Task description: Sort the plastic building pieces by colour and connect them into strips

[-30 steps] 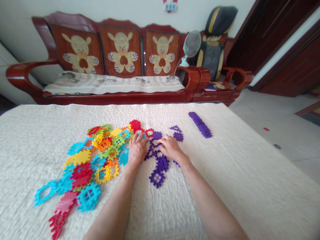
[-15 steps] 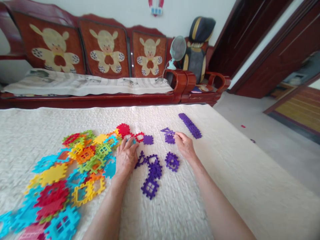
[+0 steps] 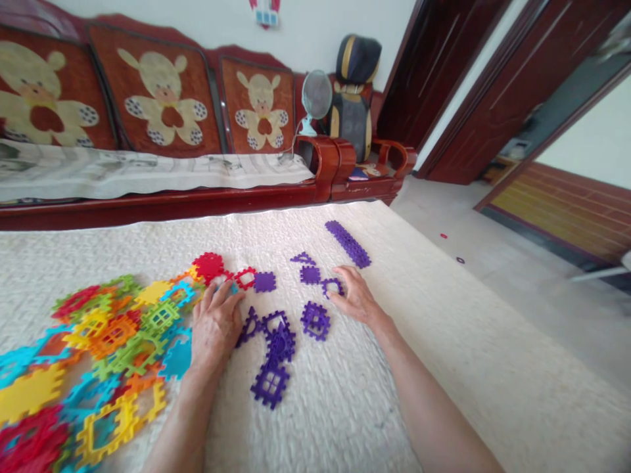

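My right hand [image 3: 359,297] is open, its thumb and forefinger spread at the edge of a purple square frame piece [image 3: 325,286] on the cloth. Just beyond lie a solid purple square [image 3: 310,274] and a purple triangle piece [image 3: 302,258]; nearer me is a purple lattice piece [image 3: 315,320]. My left hand [image 3: 217,325] lies with fingers stretched over the right side of a heap of colourful interlocking plastic pieces [image 3: 116,335], partly covering a blue one. Right of it are another purple square [image 3: 265,282] and a cluster of purple pieces [image 3: 280,341], including a window piece [image 3: 271,385].
A row of overlapping purple pieces [image 3: 348,243] lies toward the back right of the cream cloth [image 3: 444,368]. Behind the table stand a wooden sofa [image 3: 197,209] with bear-patterned cushions and a small fan [image 3: 316,95]. Two small rings are on the floor at right.
My right hand has opened from a pinch and shifted nearer me; a purple frame piece now shows by its fingers. My left hand stays on the heap. The view has turned right.
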`<state>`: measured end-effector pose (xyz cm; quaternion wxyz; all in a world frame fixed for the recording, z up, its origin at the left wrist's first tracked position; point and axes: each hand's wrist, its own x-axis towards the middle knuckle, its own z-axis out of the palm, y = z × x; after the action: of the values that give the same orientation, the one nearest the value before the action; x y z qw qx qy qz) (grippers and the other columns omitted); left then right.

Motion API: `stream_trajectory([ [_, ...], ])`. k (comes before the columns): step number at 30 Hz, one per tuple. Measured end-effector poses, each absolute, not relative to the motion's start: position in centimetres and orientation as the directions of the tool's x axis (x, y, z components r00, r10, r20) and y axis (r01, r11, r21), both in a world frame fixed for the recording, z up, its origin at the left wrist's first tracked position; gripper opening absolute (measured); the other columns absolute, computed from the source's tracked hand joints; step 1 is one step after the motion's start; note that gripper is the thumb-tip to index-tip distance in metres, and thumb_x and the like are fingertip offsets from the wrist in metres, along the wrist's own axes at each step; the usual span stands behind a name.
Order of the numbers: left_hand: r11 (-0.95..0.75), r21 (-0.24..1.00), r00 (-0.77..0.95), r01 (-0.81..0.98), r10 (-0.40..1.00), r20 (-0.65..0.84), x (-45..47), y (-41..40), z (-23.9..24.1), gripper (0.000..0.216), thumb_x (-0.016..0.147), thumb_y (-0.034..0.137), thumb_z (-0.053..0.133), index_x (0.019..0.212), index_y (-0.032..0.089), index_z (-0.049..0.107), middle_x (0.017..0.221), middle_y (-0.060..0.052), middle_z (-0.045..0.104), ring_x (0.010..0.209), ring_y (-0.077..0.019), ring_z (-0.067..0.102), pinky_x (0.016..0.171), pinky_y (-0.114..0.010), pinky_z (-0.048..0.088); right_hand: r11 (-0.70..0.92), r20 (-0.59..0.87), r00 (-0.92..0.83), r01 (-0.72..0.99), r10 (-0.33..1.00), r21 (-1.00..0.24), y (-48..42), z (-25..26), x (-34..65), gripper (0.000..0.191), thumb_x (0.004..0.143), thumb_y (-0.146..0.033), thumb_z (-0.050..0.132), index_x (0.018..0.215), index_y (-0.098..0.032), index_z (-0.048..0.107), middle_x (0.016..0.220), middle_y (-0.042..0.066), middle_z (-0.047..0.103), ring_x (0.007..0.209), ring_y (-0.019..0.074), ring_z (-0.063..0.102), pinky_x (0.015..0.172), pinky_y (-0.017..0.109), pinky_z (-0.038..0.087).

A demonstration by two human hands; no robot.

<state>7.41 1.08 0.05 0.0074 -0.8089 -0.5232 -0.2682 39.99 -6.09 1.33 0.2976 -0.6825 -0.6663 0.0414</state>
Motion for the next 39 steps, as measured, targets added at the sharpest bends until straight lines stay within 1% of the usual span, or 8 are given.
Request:
stream_trajectory([
  [3, -0.451, 0.258, 0.311, 0.854, 0.841, 0.442, 7.4, 1.1, 0.0, 0.034, 0.091, 0.019, 0.046, 0.106, 0.023, 0.077, 0.136, -0.008, 0.064, 0.133, -0.0332, 0.05, 0.105, -0.052, 0.045, -0.131, 0.292, 0.252, 0.916, 0.923, -0.378, -6.4, 1.6, 38.6, 0.056, 0.078, -0.044, 0.068, 0.126, -0.018, 0.058, 0.118, 0.015, 0.059, 0.114, 0.032, 0.056, 0.101, 0.05, 0.046],
  [5, -0.448, 0.257, 0.307, 0.856, 0.842, 0.443, 7.4, 1.1, 0.1, 0.034, 0.091, 0.019, 0.046, 0.105, 0.023, 0.077, 0.135, -0.009, 0.065, 0.132, -0.0334, 0.05, 0.104, -0.052, 0.046, -0.174, 0.249, 0.267, 0.924, 0.931, -0.339, -6.6, 1.8, 38.3, 0.055, 0.076, -0.045, 0.071, 0.124, -0.02, 0.06, 0.114, 0.013, 0.06, 0.109, 0.0312, 0.057, 0.098, 0.049, 0.046],
  [11, -0.447, 0.29, 0.295, 0.846, 0.846, 0.445, 7.4, 1.1, 0.0, 0.033, 0.09, 0.019, 0.047, 0.105, 0.023, 0.077, 0.135, -0.009, 0.065, 0.134, -0.0325, 0.048, 0.107, -0.052, 0.044, 0.072, 0.209, 0.018, 0.908, 0.978, -0.413, -6.7, 2.1, 40.1, 0.063, 0.071, -0.026, 0.07, 0.132, -0.019, 0.055, 0.143, 0.014, 0.052, 0.131, 0.0311, 0.048, 0.11, 0.049, 0.038],
  [16, -0.446, 0.298, 0.29, 0.844, 0.847, 0.446, 7.2, 1.2, -0.5, 0.032, 0.09, 0.02, 0.048, 0.105, 0.024, 0.076, 0.136, -0.008, 0.064, 0.136, -0.0309, 0.046, 0.111, -0.051, 0.04, 0.205, 0.298, -0.059, 0.849, 0.953, -0.487, -6.4, 1.4, 40.7, 0.051, 0.068, -0.015, 0.063, 0.118, -0.021, 0.063, 0.118, 0.009, 0.065, 0.114, 0.0258, 0.059, 0.103, 0.044, 0.046],
  [20, -0.447, 0.262, 0.3, 0.855, 0.839, 0.453, 7.1, 1.4, -0.9, 0.033, 0.09, 0.021, 0.047, 0.107, 0.025, 0.075, 0.136, -0.007, 0.064, 0.134, -0.031, 0.048, 0.108, -0.051, 0.043, 0.156, 0.518, 0.186, 0.822, 0.835, -0.547, -6.2, 1.1, 41.5, 0.045, 0.075, -0.025, 0.063, 0.119, -0.022, 0.061, 0.115, 0.009, 0.063, 0.11, 0.0246, 0.06, 0.1, 0.042, 0.049],
  [22, -0.451, 0.25, 0.308, 0.857, 0.836, 0.454, 7.1, 1.4, -1.0, 0.034, 0.091, 0.021, 0.046, 0.107, 0.024, 0.075, 0.137, -0.007, 0.064, 0.134, -0.0322, 0.048, 0.106, -0.053, 0.045, 0.008, 0.598, 0.398, 0.828, 0.696, -0.561, -6.2, 0.9, 42.7, 0.045, 0.077, -0.03, 0.062, 0.121, -0.02, 0.06, 0.117, 0.012, 0.062, 0.113, 0.0267, 0.058, 0.103, 0.045, 0.047],
  [25, -0.464, 0.24, 0.323, 0.853, 0.829, 0.456, 7.1, 1.4, -0.8, 0.035, 0.09, 0.021, 0.045, 0.107, 0.023, 0.076, 0.136, -0.009, 0.064, 0.133, -0.0333, 0.049, 0.105, -0.054, 0.046, -0.211, 0.565, 0.587, 0.778, 0.579, -0.592, -6.1, 0.5, 45.2, 0.05, 0.074, -0.037, 0.063, 0.12, -0.017, 0.061, 0.114, 0.014, 0.062, 0.11, 0.0304, 0.058, 0.102, 0.05, 0.046],
  [39, -0.451, 0.243, 0.317, 0.859, 0.84, 0.44, 7.0, 1.4, -0.9, 0.035, 0.09, 0.021, 0.046, 0.109, 0.024, 0.075, 0.138, -0.008, 0.063, 0.136, -0.0314, 0.046, 0.11, -0.053, 0.043, -0.353, 0.464, 0.637, 0.749, 0.616, -0.56, -4.2, -1.0, 47.6, 0.052, 0.075, -0.047, 0.062, 0.118, -0.018, 0.064, 0.112, 0.012, 0.067, 0.105, 0.0293, 0.061, 0.099, 0.046, 0.047],
])
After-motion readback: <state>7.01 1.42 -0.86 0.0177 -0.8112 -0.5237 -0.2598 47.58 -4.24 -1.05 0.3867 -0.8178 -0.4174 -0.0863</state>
